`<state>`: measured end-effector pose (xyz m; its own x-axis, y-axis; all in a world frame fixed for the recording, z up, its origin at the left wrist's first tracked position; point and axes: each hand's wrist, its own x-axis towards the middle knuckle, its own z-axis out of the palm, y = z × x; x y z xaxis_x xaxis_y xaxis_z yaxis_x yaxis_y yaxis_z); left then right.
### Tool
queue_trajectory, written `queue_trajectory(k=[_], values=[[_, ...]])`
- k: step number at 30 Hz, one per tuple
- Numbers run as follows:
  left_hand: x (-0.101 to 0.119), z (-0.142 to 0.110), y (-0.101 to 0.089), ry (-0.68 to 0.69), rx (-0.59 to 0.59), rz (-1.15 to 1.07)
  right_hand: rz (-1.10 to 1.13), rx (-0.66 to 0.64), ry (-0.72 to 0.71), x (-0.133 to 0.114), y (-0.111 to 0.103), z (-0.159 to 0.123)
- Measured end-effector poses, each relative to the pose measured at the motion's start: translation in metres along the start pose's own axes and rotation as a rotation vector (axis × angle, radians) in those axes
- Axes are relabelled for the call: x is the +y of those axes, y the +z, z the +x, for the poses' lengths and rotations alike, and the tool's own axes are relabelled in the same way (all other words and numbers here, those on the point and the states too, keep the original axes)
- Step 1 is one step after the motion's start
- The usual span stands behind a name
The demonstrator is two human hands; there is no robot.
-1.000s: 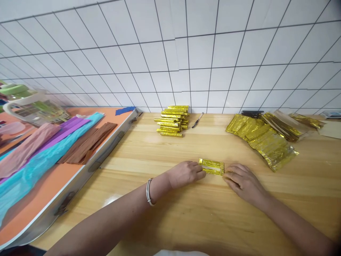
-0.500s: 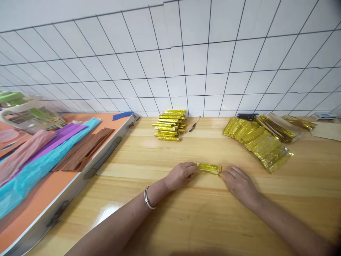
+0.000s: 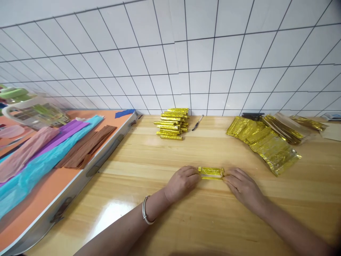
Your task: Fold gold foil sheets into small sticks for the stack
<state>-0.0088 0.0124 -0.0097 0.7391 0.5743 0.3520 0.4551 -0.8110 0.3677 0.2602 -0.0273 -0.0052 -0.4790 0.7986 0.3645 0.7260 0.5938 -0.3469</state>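
A small sheet of gold foil paper (image 3: 211, 171), partly rolled or folded lengthwise, lies on the wooden table between my hands. My left hand (image 3: 183, 182) has its fingers closed on the left end of the foil. The right end is pinched by my right hand (image 3: 241, 185); its fingertips are partly hidden. Behind them a pile of rolled gold foil tubes (image 3: 173, 124) sits near the wall, with a pen (image 3: 197, 123) beside it. To the right, flat gold foil sheets (image 3: 262, 142) lie fanned out.
At left stands a raised-edge orange tray (image 3: 53, 188) holding pink, purple, turquoise and brown crepe paper strips (image 3: 87, 145). A plastic basket (image 3: 39, 113) is at its far end. The tiled wall (image 3: 202, 71) closes off the table's back. A small black object (image 3: 253, 116) lies behind the foil sheets.
The gold foil between my hands has become narrower front to back, its near edge folding over. Both hands stay at its ends, with small shifts. The camera view has swayed slightly.
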Motion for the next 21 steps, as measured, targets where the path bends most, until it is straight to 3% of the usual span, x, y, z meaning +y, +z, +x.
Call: queue_trajectory(k=[4, 8, 15, 21], values=[[-0.003, 0.0, 0.001, 0.022, -0.005, -0.035, 0.048, 0.002, -0.041, 0.002, 0.003, 0.0], [-0.004, 0.001, 0.001, -0.013, -0.041, -0.071, 0.102, 0.006, 0.013, 0.003, 0.004, -0.002], [-0.001, 0.007, 0.001, -0.241, 0.059, -0.149, 0.166, -0.027, 0.226, 0.001, 0.001, 0.005], [0.004, 0.014, -0.001, -0.397, 0.105, -0.264, 0.198, -0.035, 0.314, -0.004, -0.002, 0.015]])
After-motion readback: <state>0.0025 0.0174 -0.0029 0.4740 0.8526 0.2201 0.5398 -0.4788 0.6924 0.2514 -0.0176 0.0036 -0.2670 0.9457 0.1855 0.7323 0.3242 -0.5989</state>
